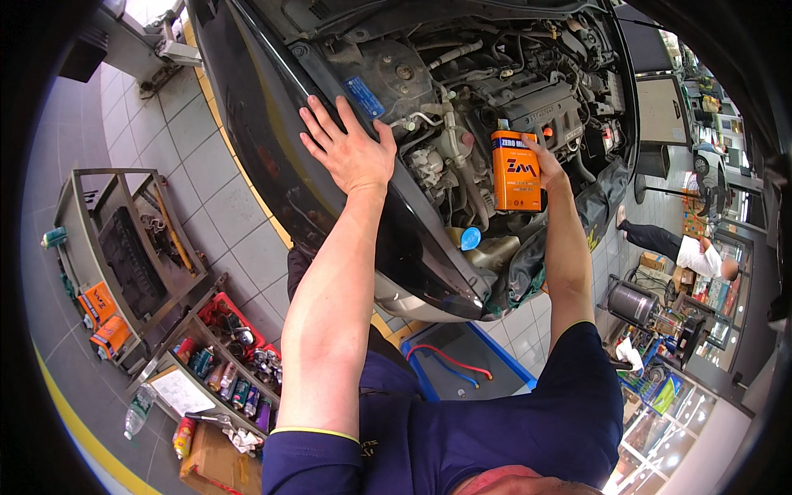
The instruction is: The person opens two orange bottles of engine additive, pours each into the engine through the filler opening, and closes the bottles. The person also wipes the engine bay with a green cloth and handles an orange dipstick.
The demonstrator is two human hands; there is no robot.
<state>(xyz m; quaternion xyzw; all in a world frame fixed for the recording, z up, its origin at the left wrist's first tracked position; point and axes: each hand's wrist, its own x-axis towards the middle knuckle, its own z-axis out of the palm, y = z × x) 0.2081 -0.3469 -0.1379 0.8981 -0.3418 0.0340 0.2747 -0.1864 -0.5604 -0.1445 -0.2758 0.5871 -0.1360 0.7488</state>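
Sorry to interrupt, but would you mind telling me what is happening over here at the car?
A person leans over a dark car's open engine bay. The left hand rests flat, fingers spread, on the black car's front edge. The right hand holds an orange rectangular metal oil can upright above the engine. A grey metal tool cart stands to the left on the tiled floor, with two similar orange cans on its lower edge.
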